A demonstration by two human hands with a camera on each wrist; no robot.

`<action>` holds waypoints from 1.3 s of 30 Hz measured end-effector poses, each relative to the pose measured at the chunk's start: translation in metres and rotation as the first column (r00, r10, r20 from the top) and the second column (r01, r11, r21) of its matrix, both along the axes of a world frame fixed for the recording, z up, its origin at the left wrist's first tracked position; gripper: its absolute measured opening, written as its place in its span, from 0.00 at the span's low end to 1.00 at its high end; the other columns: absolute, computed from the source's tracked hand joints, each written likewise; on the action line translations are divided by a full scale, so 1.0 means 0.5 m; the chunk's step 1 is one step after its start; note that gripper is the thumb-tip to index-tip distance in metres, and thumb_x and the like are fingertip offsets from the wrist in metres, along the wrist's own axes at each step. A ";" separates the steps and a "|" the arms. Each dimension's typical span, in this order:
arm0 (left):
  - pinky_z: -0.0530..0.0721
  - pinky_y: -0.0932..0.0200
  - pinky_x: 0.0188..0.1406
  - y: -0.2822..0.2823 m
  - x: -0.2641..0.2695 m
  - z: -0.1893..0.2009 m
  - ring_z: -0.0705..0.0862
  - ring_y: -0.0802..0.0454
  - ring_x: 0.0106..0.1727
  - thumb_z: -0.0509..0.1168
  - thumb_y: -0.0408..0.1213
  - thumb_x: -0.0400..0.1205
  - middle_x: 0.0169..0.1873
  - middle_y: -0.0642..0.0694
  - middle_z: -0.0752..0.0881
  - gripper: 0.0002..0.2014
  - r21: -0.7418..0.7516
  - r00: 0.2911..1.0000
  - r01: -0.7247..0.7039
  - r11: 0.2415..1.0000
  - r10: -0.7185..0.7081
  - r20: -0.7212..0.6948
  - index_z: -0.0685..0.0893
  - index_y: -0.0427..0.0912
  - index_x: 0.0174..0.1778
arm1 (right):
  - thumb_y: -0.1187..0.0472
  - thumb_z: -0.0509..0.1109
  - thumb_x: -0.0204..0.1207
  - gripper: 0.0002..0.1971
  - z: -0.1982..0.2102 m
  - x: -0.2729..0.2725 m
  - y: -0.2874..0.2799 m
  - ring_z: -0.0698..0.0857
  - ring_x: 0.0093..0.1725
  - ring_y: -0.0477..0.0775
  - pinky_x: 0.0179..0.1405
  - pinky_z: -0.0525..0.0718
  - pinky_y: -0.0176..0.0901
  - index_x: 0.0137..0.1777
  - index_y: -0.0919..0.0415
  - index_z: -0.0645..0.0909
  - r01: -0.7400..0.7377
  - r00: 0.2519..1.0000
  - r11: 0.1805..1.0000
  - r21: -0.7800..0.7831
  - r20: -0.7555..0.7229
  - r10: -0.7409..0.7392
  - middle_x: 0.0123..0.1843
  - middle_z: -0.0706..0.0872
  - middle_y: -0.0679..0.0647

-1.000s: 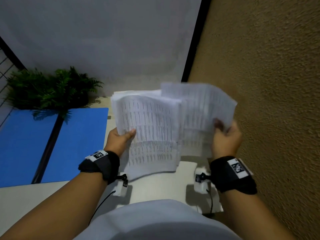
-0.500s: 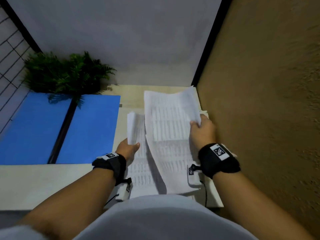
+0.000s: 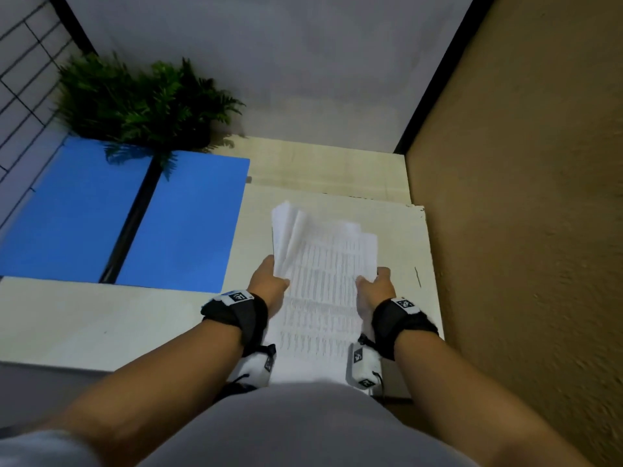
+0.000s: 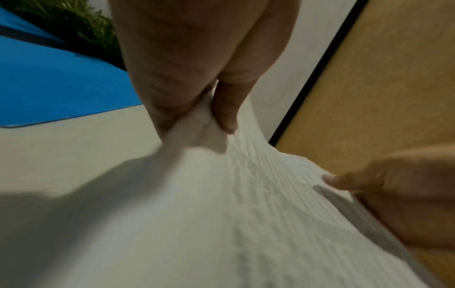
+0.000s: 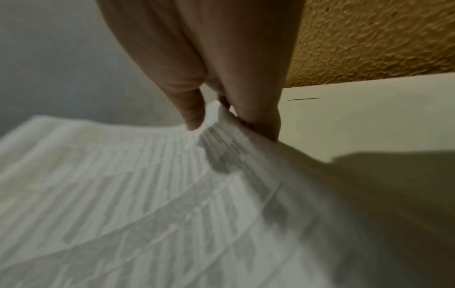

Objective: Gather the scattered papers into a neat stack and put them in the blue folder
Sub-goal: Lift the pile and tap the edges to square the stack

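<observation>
Papers gripped by hands, folder open

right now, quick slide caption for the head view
Both hands, left hand and right hand, grip a paper stack beside the open blue folder.

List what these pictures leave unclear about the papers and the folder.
- Papers: print blurred in every view; sheet count unclear.
- Right hand: fingers under the sheets hidden, head view.
- Blue folder: far edge covered by plant, left side cut off.

One sheaf of papers, one blue folder, one plant.
</observation>
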State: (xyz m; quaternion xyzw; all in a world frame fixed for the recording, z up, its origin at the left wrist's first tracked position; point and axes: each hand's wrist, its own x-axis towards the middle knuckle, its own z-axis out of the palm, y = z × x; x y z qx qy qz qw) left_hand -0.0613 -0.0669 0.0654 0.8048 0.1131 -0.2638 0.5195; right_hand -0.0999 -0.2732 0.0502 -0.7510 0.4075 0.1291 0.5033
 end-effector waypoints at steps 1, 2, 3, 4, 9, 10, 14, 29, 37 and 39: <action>0.77 0.56 0.48 -0.003 0.005 0.014 0.80 0.40 0.56 0.59 0.25 0.86 0.54 0.41 0.80 0.17 -0.058 0.999 0.002 0.998 0.001 0.048 0.73 0.41 0.70 | 0.56 0.65 0.82 0.28 0.016 -0.004 -0.004 0.79 0.60 0.59 0.65 0.79 0.55 0.78 0.57 0.58 0.082 0.995 0.993 0.088 0.051 -0.086 0.64 0.76 0.53; 0.76 0.58 0.43 -0.007 0.010 0.038 0.80 0.42 0.54 0.58 0.24 0.86 0.52 0.43 0.81 0.17 -0.148 0.996 0.005 0.989 0.008 0.088 0.74 0.43 0.68 | 0.57 0.68 0.81 0.31 0.027 -0.005 -0.015 0.77 0.61 0.56 0.66 0.77 0.55 0.79 0.54 0.56 0.146 0.980 0.972 0.186 0.105 -0.167 0.63 0.73 0.49; 0.76 0.60 0.42 -0.009 0.018 0.060 0.80 0.45 0.53 0.57 0.23 0.86 0.51 0.45 0.81 0.17 -0.250 0.995 0.008 0.968 0.018 0.102 0.75 0.44 0.68 | 0.58 0.70 0.80 0.33 0.050 -0.007 -0.024 0.76 0.63 0.53 0.69 0.75 0.57 0.80 0.53 0.57 0.176 0.961 0.938 0.300 0.153 -0.230 0.65 0.73 0.47; 0.77 0.61 0.44 -0.010 0.027 0.084 0.81 0.48 0.52 0.57 0.22 0.85 0.52 0.46 0.82 0.19 -0.325 0.992 0.026 0.945 0.015 0.123 0.76 0.45 0.67 | 0.60 0.72 0.79 0.32 0.074 -0.009 -0.031 0.78 0.65 0.52 0.71 0.75 0.57 0.80 0.54 0.61 0.165 0.937 0.895 0.415 0.217 -0.274 0.67 0.76 0.48; 0.88 0.59 0.55 -0.024 0.089 0.174 0.89 0.58 0.55 0.66 0.25 0.83 0.56 0.52 0.88 0.19 -0.438 0.956 0.068 0.896 0.067 0.286 0.79 0.47 0.68 | 0.69 0.67 0.81 0.14 0.214 0.014 -0.043 0.91 0.50 0.45 0.54 0.90 0.46 0.65 0.60 0.80 0.054 0.786 0.909 0.413 0.543 -0.294 0.54 0.91 0.49; 0.88 0.63 0.54 -0.031 0.099 0.190 0.89 0.60 0.53 0.68 0.27 0.83 0.55 0.54 0.89 0.19 -0.448 0.948 0.038 0.893 0.110 0.299 0.79 0.45 0.69 | 0.70 0.66 0.81 0.12 0.241 0.019 -0.040 0.91 0.48 0.42 0.55 0.90 0.46 0.62 0.59 0.81 0.044 0.755 0.923 0.383 0.592 -0.282 0.51 0.91 0.47; 0.86 0.52 0.61 -0.042 0.120 0.221 0.88 0.51 0.58 0.73 0.29 0.79 0.56 0.48 0.89 0.22 -0.506 0.932 -0.053 0.861 0.225 0.285 0.80 0.36 0.70 | 0.67 0.67 0.81 0.14 0.283 0.025 -0.025 0.90 0.51 0.44 0.53 0.90 0.50 0.65 0.60 0.77 0.065 0.699 0.944 0.323 0.660 -0.275 0.54 0.89 0.52; 0.86 0.63 0.49 -0.055 0.090 0.257 0.86 0.56 0.55 0.76 0.59 0.64 0.57 0.47 0.86 0.42 -0.595 0.866 0.050 0.802 0.261 0.426 0.72 0.45 0.71 | 0.34 0.81 0.55 0.41 0.303 0.000 -0.002 0.81 0.68 0.56 0.60 0.86 0.62 0.66 0.28 0.62 0.164 0.563 0.968 0.190 0.788 -0.250 0.71 0.77 0.54; 0.88 0.48 0.58 -0.066 0.081 0.245 0.85 0.46 0.64 0.83 0.55 0.61 0.64 0.42 0.85 0.47 -0.596 0.883 0.067 0.800 0.231 0.409 0.71 0.44 0.74 | 0.49 0.83 0.63 0.40 0.297 -0.001 -0.002 0.83 0.63 0.48 0.60 0.87 0.55 0.72 0.44 0.65 0.128 0.605 0.973 0.193 0.762 -0.230 0.64 0.81 0.49; 0.86 0.41 0.63 -0.065 0.079 0.242 0.85 0.42 0.65 0.84 0.54 0.61 0.64 0.39 0.85 0.48 -0.561 0.879 0.082 0.824 0.207 0.431 0.72 0.41 0.74 | 0.50 0.84 0.61 0.40 0.298 -0.001 -0.004 0.83 0.62 0.46 0.59 0.87 0.53 0.71 0.44 0.66 0.114 0.633 0.969 0.221 0.736 -0.242 0.62 0.82 0.47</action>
